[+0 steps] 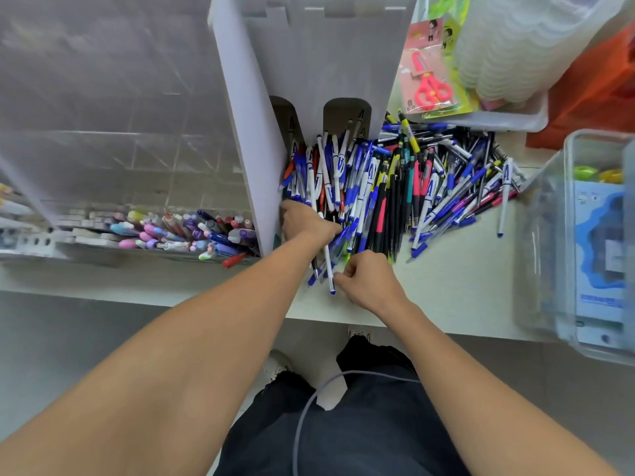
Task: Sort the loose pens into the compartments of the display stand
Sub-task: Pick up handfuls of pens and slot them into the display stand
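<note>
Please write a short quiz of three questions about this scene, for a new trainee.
1. True or false: the scissors lie loose in the pen pile.
2. The left hand is: A) on the pens beside the white stand; B) in the clear box; C) off the table.
3. What does the right hand pinch?

Key
1. False: they are in a pack, in a bin behind the pile.
2. A
3. Pens at the near edge of the pile.

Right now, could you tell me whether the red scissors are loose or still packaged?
Packaged: the red scissors sit sealed on a pink backing card inside the clear bin.
</note>
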